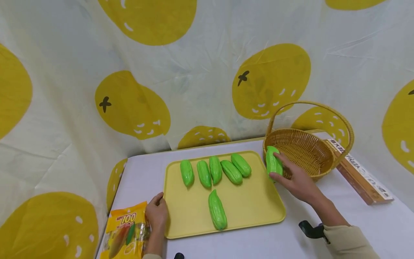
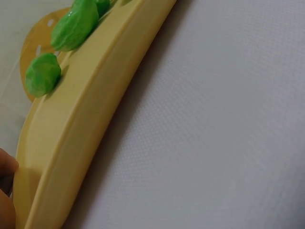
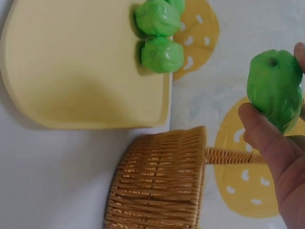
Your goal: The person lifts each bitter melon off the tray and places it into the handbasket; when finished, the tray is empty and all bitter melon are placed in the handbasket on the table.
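My right hand [image 1: 299,181] grips a green cucumber-like vegetable [image 1: 273,161] between thumb and fingers. It is held upright in front of the left rim of the wicker basket [image 1: 323,169], by the tray's right edge. The right wrist view shows this vegetable [image 3: 272,86] from one end, off the table. My left hand [image 1: 157,212] holds the left rim of the yellow tray [image 1: 252,212], fingers bent; the underside of the grip is hidden. On the tray, several like vegetables [image 1: 216,169] lie in a row at the back, and a single one [image 1: 217,211] lies nearer the front.
The basket has a tall arched handle [image 1: 318,103]. To its right lies a long brown pasta box [image 1: 359,172]. A yellow candy bag [image 1: 124,230] lies by my left hand. Behind the white-covered table [image 1: 145,172] hangs a fruit-patterned curtain [image 1: 200,79].
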A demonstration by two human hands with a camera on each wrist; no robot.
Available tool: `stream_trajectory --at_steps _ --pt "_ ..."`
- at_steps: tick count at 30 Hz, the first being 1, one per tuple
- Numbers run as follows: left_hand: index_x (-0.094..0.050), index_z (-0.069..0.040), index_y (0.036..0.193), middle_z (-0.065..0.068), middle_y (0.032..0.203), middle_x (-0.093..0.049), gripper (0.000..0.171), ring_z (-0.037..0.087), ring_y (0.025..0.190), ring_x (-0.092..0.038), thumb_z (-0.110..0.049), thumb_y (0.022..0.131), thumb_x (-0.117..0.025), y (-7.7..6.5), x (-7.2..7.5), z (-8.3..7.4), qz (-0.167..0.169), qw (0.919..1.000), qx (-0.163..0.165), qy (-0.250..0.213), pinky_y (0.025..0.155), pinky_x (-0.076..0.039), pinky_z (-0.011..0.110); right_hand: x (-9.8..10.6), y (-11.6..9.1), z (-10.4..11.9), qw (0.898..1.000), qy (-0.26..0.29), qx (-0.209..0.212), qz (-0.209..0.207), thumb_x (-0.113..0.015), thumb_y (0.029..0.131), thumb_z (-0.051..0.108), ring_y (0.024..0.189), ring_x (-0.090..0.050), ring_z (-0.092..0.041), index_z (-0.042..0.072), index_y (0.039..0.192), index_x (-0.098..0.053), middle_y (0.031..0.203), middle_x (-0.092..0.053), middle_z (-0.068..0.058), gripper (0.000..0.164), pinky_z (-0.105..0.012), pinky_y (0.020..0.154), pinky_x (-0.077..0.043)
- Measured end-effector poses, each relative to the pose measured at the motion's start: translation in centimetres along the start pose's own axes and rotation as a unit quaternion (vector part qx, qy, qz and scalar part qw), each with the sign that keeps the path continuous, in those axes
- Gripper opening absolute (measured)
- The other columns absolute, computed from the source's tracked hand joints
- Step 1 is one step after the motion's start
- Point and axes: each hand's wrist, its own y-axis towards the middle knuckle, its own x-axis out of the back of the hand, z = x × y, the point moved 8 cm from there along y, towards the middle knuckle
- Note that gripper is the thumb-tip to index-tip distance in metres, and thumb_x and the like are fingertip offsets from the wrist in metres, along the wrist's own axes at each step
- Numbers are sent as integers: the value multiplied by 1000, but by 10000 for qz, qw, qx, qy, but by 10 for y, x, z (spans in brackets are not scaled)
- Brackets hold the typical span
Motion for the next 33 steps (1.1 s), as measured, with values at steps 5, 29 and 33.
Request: stream_trajectory --at_steps 5,29,33 --pt "-67 6 129 30 131 -65 35 45 128 -58 -3 101 -49 -1 2 1 19 9999 97 89 109 -47 58 6 -2 -2 9998 -20 -91 -163 -69 98 31 136 -46 -57 8 160 -34 160 -32 -35 74 -70 103 -45" --pt "-67 4 130 30 132 -65 35 46 131 -56 -5 102 -49 1 1 2 93 9998 127 94 111 -46 59 30 6 -56 9955 -81 -724 -602 -65 100 35 123 -53 -60 8 161 -30 142 -46 -46 76 -69 94 -50" --pt "-67 4 131 30 132 -64 35 46 131 -56 -6 102 -48 0 0 3 116 9998 141 102 111 -45 59 32 7 -66 9942 -169 -869 -615 -63 101 38 121 -54 -59 9 162 -28 142 -45 -46 76 -64 89 -52"
